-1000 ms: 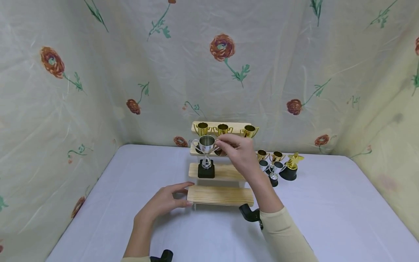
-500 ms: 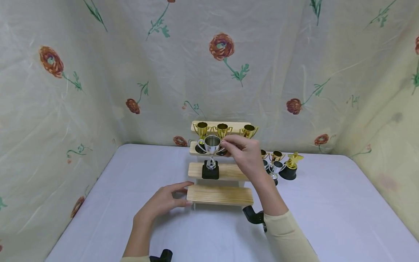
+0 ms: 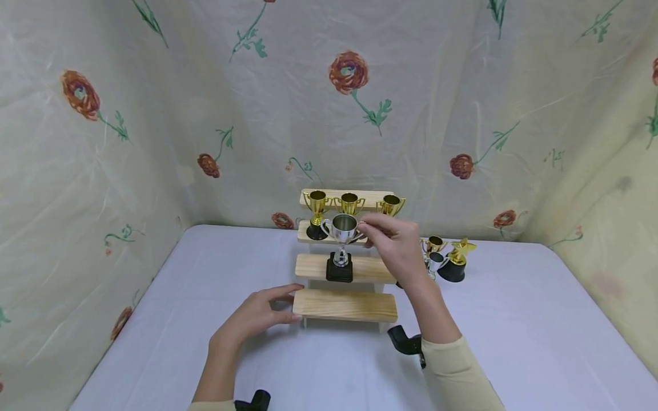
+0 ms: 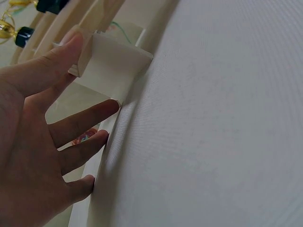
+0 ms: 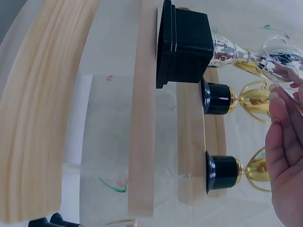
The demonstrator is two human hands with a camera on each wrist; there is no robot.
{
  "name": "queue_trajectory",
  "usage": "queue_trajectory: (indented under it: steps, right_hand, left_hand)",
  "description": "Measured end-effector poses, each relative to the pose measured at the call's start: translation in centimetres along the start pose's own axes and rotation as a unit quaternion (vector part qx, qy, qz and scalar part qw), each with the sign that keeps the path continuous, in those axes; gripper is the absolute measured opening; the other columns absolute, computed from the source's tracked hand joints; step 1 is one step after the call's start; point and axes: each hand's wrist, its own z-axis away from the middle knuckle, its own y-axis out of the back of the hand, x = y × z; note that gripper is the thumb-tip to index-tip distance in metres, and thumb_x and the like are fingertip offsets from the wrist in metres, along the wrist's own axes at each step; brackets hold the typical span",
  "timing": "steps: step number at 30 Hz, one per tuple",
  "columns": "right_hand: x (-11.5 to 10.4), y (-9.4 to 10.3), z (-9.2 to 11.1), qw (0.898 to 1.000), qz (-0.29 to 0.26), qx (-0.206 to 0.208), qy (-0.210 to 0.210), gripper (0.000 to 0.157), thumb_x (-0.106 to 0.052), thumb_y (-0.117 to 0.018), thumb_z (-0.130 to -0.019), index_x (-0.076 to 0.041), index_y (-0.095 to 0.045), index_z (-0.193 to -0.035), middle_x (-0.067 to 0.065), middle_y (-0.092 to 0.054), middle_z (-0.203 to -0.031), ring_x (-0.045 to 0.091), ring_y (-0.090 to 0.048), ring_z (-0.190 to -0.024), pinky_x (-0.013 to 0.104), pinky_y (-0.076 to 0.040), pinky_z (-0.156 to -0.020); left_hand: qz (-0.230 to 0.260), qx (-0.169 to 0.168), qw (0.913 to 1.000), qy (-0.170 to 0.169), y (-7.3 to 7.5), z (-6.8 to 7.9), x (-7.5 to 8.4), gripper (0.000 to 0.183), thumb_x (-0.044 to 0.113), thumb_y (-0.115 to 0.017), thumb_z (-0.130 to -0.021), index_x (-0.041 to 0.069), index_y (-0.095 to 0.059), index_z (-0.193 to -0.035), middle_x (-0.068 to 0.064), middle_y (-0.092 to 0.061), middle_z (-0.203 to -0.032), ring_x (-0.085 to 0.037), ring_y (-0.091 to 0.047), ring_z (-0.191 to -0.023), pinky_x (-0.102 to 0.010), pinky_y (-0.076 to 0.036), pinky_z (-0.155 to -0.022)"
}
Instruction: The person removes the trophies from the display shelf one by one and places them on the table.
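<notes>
A stepped wooden display stand [image 3: 345, 306] stands mid-table. My left hand [image 3: 255, 314] grips the left end of its lowest step, with thumb and index finger on the board and the other fingers spread in the left wrist view. With my right hand [image 3: 396, 245] I pinch one handle of a silver trophy cup [image 3: 344, 226]. The cup is upright, its black square base [image 5: 189, 45] right at the top of the second step [image 5: 142, 142]. Behind it, gold trophy cups [image 3: 317, 208] stand on the third step; my right hand partly covers that row.
Right of the stand are a small gold cup [image 3: 435, 244], a small silver cup [image 3: 436, 261] and a gold star trophy [image 3: 459, 260] on a black base. My right forearm partly hides this group. A flowered curtain [image 3: 411, 114] hangs close behind the table [image 3: 514, 319].
The silver trophy cup has moved right along the second step, held by my right hand. My left hand has stayed on the stand.
</notes>
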Motion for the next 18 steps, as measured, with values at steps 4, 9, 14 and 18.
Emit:
queue_trajectory:
  steps: [4,9,14,18]
  right_hand:
    - [0.3,0.5,0.2,1.000,0.011,0.007,-0.007,0.007,-0.008,-0.071,-0.091,-0.004,-0.076,-0.092,0.017,-0.074,-0.080,0.022,-0.069,-0.061,0.024,-0.057,-0.059]
    - [1.0,1.0,0.5,0.999,0.021,0.024,-0.002,0.007,-0.010,-0.072,-0.091,-0.006,-0.077,-0.091,0.015,-0.073,-0.076,0.012,-0.066,-0.060,0.021,-0.055,-0.057]
    - [0.9,1.4,0.7,0.999,0.025,0.031,0.004,0.007,-0.008,-0.071,-0.091,-0.004,-0.077,-0.092,0.014,-0.073,-0.074,0.010,-0.066,-0.060,0.021,-0.056,-0.058]
    - [0.7,1.8,0.9,0.999,0.024,0.034,-0.007,0.009,-0.007,-0.071,-0.091,-0.001,-0.077,-0.095,0.018,-0.074,-0.078,0.011,-0.067,-0.061,0.020,-0.056,-0.059]
  left_hand:
    - [-0.003,0.001,1.0000,0.000,0.0,-0.1,0.0,0.059,0.041,-0.081,-0.077,0.048,-0.059,-0.131,0.003,-0.071,-0.120,-0.028,-0.050,-0.136,-0.064,-0.035,-0.110]
    - [-0.002,0.000,1.0000,-0.002,0.0,-0.1,0.0,0.059,0.039,-0.082,-0.077,0.047,-0.060,-0.131,0.004,-0.071,-0.120,-0.027,-0.050,-0.135,-0.062,-0.036,-0.111]
    - [0.000,0.001,1.0000,-0.004,0.0,0.0,0.0,0.060,0.039,-0.082,-0.076,0.047,-0.060,-0.131,0.003,-0.071,-0.121,-0.027,-0.051,-0.135,-0.062,-0.036,-0.111]
    - [0.001,0.002,1.0000,-0.002,0.0,0.1,0.0,0.060,0.040,-0.083,-0.076,0.046,-0.060,-0.132,0.003,-0.071,-0.121,-0.028,-0.051,-0.135,-0.062,-0.036,-0.110]
